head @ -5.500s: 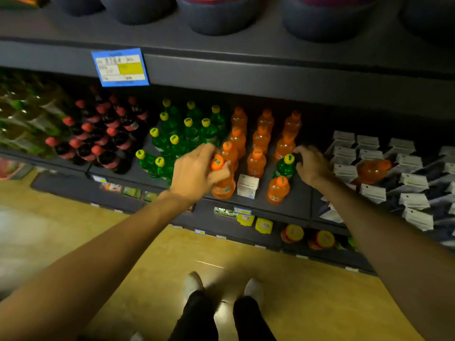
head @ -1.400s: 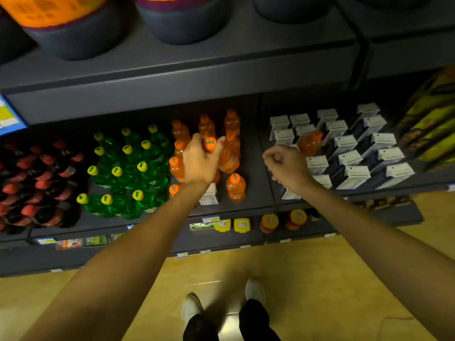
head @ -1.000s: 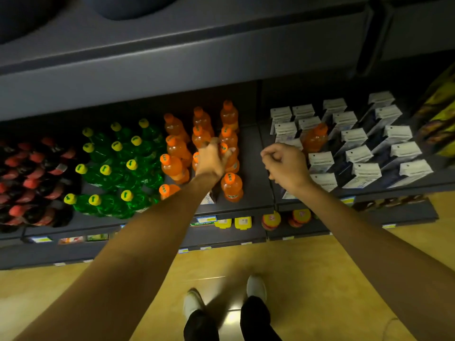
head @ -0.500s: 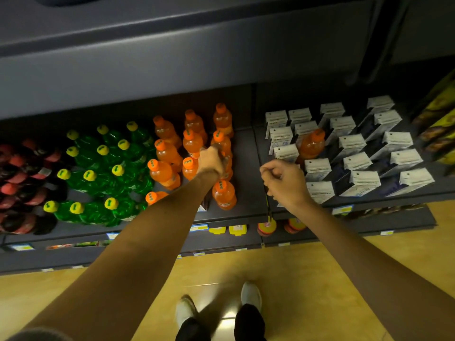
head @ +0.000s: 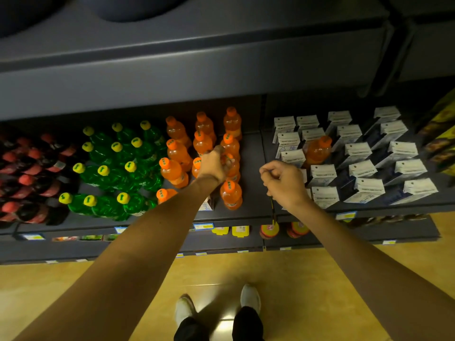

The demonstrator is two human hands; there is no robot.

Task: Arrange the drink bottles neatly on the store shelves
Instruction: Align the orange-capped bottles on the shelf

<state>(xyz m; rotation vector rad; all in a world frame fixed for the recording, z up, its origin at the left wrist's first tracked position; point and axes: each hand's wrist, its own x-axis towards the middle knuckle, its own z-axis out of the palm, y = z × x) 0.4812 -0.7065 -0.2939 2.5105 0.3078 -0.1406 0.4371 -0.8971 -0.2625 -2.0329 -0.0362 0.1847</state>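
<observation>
Left hand [head: 213, 163] wrapped around an orange bottle [head: 231, 166] in the right-hand orange row on the shelf [head: 253, 193], fingers closed about its top. Just nearer than the grip, another orange bottle [head: 231, 195] upright at the shelf front; just left of the grip, more orange ones, then green bottles [head: 118, 168] farther left. Right of the grip, right hand [head: 283, 183] curled in a loose fist, holding nothing visible, above the shelf edge. Beyond that fist, a stray orange bottle [head: 317, 151] standing among white cartons [head: 364, 168].
</observation>
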